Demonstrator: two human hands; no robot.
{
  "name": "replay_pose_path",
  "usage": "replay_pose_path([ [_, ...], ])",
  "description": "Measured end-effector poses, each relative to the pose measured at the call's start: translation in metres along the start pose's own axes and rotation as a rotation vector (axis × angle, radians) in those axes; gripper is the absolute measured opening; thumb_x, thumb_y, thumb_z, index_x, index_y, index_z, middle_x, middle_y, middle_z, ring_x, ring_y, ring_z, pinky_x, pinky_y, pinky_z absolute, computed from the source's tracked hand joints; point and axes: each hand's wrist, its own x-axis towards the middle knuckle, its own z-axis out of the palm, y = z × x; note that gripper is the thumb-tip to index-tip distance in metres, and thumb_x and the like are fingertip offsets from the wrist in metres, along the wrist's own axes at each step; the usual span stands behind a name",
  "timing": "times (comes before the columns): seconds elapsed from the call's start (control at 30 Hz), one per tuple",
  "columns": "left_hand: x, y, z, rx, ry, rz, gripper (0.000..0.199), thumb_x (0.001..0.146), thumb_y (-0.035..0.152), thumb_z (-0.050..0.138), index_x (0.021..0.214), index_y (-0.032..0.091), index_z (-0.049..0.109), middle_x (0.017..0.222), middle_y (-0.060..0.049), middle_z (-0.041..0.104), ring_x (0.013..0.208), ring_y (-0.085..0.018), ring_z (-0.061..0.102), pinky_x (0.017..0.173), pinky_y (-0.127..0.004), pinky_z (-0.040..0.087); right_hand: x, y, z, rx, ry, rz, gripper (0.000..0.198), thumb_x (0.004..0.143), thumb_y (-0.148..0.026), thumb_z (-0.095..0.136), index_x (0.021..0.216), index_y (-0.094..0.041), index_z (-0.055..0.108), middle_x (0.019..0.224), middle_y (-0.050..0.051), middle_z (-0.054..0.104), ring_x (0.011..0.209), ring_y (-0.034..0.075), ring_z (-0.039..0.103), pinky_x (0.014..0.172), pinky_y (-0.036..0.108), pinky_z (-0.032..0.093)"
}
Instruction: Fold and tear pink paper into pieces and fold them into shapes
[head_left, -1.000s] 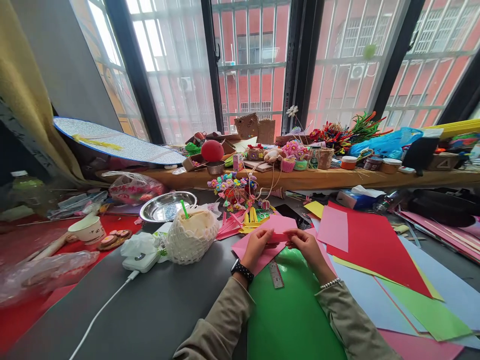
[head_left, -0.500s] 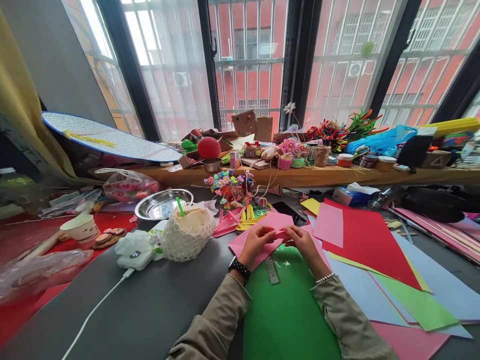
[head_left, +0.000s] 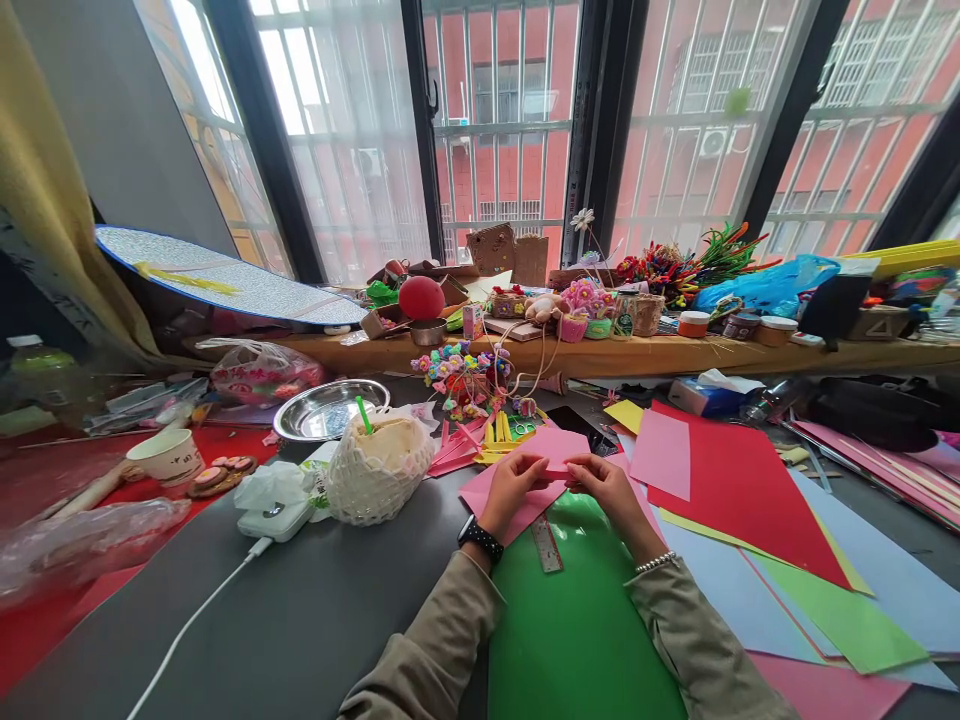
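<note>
Between both hands I hold a small piece of pink paper (head_left: 557, 468). My left hand (head_left: 514, 490) pinches its left end with thumb and fingers, and my right hand (head_left: 606, 490) pinches the right end. Larger pink sheets (head_left: 480, 492) lie beneath and behind the hands, partly hidden by them. Under my wrists is a green mat (head_left: 581, 620). A short ruler (head_left: 547, 545) rests on the mat, its far end covered by pink paper. Just beyond the hands lie pink paper strips (head_left: 456, 446), yellow folded strips (head_left: 498, 438) and green-handled scissors (head_left: 523, 430).
Left of the hands stand a coconut in white netting (head_left: 379, 470), a metal plate (head_left: 330, 408) and a white charger (head_left: 274, 515) with a cable. Coloured sheets (head_left: 739, 480) overlap on the right. Craft items crowd the wooden sill (head_left: 480, 352) at the back.
My hands have drawn slightly apart at the fingertips, and more of the small pink piece shows between them. The whole view has shifted a little.
</note>
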Motion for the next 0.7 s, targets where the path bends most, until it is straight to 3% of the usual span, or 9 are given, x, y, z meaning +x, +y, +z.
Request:
replay_pose_path([
  [0.17,0.0000,0.0002,-0.0005,0.041,-0.009,0.042,0.031,0.061,0.038,0.063,0.075,0.011,0.060,0.071,-0.005,0.062,0.062,-0.014,0.058,0.063,-0.026,0.047,0.0011,0.0009,-0.0010,0.025,0.018,0.005,0.029,0.055,-0.038,0.066,0.072,-0.015,0.062,0.066,0.001,0.063,0.056,0.014,0.061,0.058,0.029,0.050],
  [0.4,-0.0012,0.0039,-0.0022,0.178,0.017,0.182,0.021,0.061,0.024,0.064,0.081,0.017,0.065,0.090,-0.006,0.063,0.087,-0.018,0.055,0.079,-0.028,0.041,0.0030,0.0033,-0.0037,0.040,0.073,0.030,0.030,0.054,-0.039,0.066,0.070,-0.015,0.061,0.064,0.001,0.062,0.053,0.014,0.061,0.056,0.028,0.051],
  [0.57,0.0009,0.0003,-0.0033,0.247,0.041,0.227,0.015,0.064,0.021,0.059,0.077,0.018,0.066,0.084,-0.005,0.064,0.082,-0.018,0.056,0.079,-0.029,0.040,0.0031,0.0043,-0.0032,0.047,0.061,0.063,0.027,0.056,-0.036,0.067,0.069,-0.014,0.060,0.062,-0.001,0.061,0.049,0.012,0.060,0.053,0.026,0.051],
  [0.7,0.0015,-0.0022,-0.0054,0.265,0.039,0.233,0.013,0.065,0.021,0.058,0.075,0.017,0.066,0.081,-0.006,0.065,0.079,-0.019,0.057,0.077,-0.029,0.041,0.0020,0.0051,-0.0037,0.044,0.043,0.085,0.017,0.067,-0.026,0.062,0.074,-0.011,0.058,0.063,-0.002,0.061,0.049,0.008,0.058,0.053,0.025,0.050],
])
